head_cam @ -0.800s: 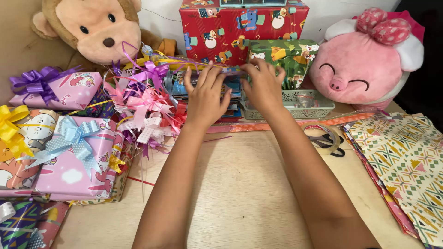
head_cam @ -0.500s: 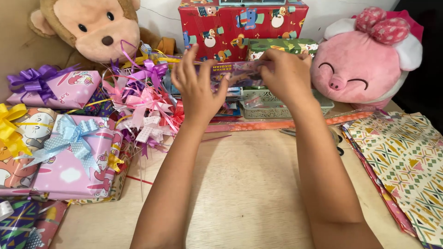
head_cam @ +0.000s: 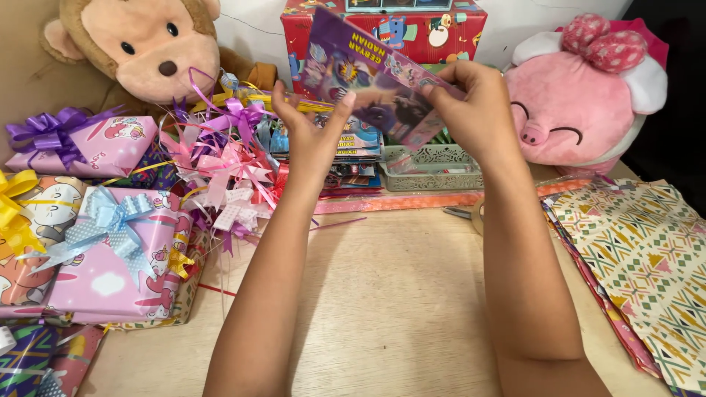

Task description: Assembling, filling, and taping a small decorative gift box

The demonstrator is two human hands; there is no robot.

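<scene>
Purple card (head_cam: 382, 81) between left hand (head_cam: 312, 136) and right hand (head_cam: 478, 110)

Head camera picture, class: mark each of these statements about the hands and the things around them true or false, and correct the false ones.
1. Both hands hold a purple printed card above the table. True: the left hand and right hand grip the purple card at its ends.
2. The pink pig toy sits on the left. False: the pig toy is on the right; the monkey toy is on the left.
3. A pink present with a light blue bow lies at the left. True: pink present.
4. The patterned wrapping paper is rolled up. False: the wrapping paper lies flat at the right.
</scene>
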